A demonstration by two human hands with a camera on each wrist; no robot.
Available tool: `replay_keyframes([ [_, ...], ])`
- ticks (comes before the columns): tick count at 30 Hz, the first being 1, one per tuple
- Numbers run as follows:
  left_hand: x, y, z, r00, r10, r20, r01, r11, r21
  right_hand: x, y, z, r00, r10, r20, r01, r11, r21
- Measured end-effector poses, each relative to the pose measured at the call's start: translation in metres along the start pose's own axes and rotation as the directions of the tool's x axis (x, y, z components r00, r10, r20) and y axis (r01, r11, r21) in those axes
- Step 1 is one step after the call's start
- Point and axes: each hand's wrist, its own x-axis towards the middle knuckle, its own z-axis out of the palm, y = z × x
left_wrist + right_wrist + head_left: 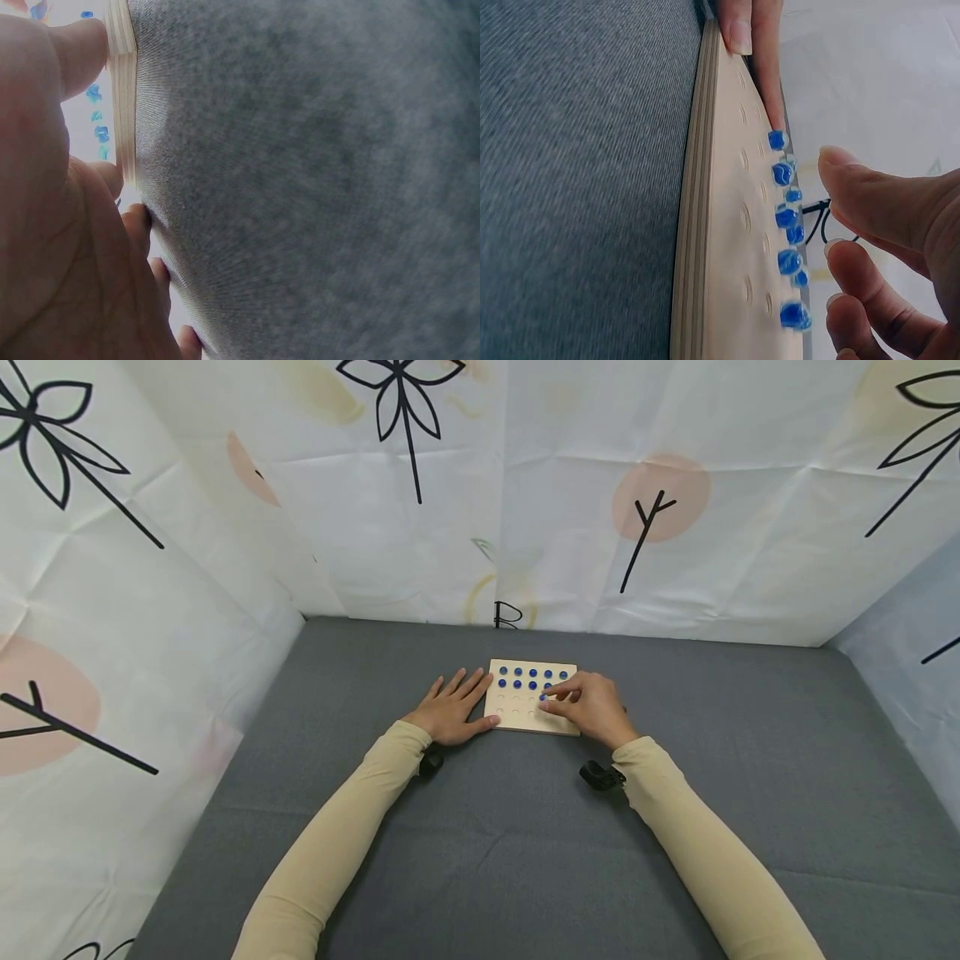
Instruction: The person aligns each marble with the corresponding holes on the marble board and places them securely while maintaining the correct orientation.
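Observation:
A light wooden board (517, 722) with rows of round hollows lies on the grey table. Two rows of blue marbles (786, 217) fill its far hollows; the nearer hollows that show are bare. My left hand (450, 708) lies with fingers spread at the board's left side, its thumb (81, 56) on the near left corner. Over the board's right half, my right hand (592, 703) pinches one blue marble (543, 697) between thumb and forefinger. The right wrist view does not show that marble; the thumb (870, 191) covers most of the forefinger there.
Grey cloth (487, 843) covers the table. A white patterned curtain (562, 552) hangs along the back, with more on both sides. Dark wrist devices (600, 775) sit below the beige sleeves (697, 835).

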Motion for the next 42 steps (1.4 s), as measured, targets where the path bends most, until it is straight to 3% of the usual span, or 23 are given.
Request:
replay_keyframes([
  [22, 0.0, -0.001, 0.002, 1.0, -0.001, 0.001, 0.001, 1.0, -0.007, 0.024, -0.013, 0.023, 0.999, 0.007, 0.048, -0.005, 0.999, -0.053],
  [34, 0.008, -0.008, 0.009, 1.0, -0.017, 0.01, 0.017, 1.0, -0.005, 0.032, -0.023, 0.033, 0.995, 0.047, 0.091, -0.04, 0.997, -0.072],
  [42, 0.005, -0.006, 0.006, 1.0, 0.002, 0.007, -0.002, 1.0, -0.018, 0.037, -0.03, 0.038, 0.996, 0.021, 0.09, -0.011, 0.994, -0.111],
])
